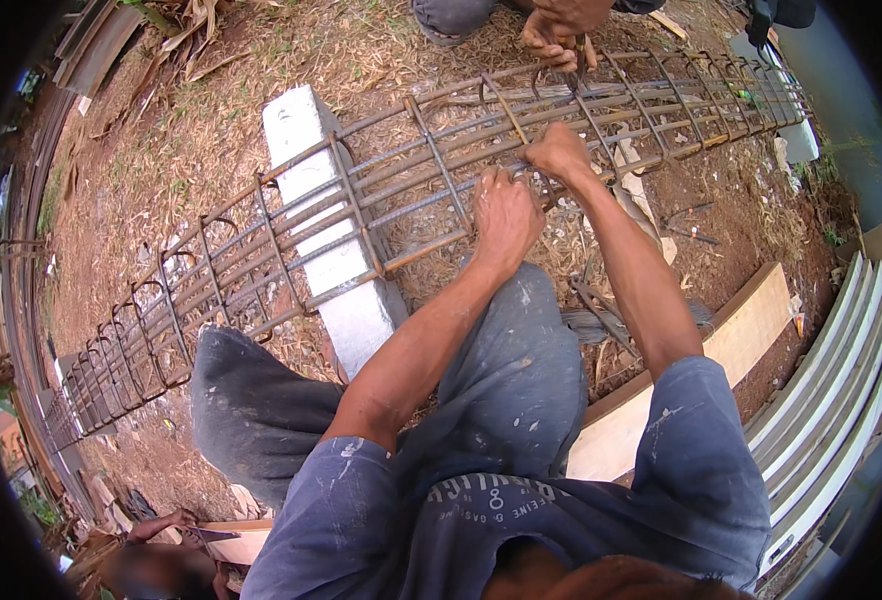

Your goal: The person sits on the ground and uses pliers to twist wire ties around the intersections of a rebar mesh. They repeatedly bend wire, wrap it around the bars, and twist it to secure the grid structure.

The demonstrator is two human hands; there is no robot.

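Note:
A long rebar cage (366, 235) of rusty bars and square stirrups runs from lower left to upper right in front of me. My left hand (506, 222) is closed over its near bars, right of the white block, fingers curled round the steel. Just beyond and to the right, my right hand (561, 153) is closed in a fist against the cage near a stirrup. Whatever its fingers grip is hidden. Across the cage, a co-worker's hands (564, 30) hold a dark hand tool (583, 62) at the far bars.
A white rectangular block (346, 318) props up the cage. Dark metal tools (601, 308) lie by my knee. A wooden board (736, 325) and stacked white metal channels (826, 395) lie to the right. Another person (166, 565) is at lower left. Dry leaves cover the soil.

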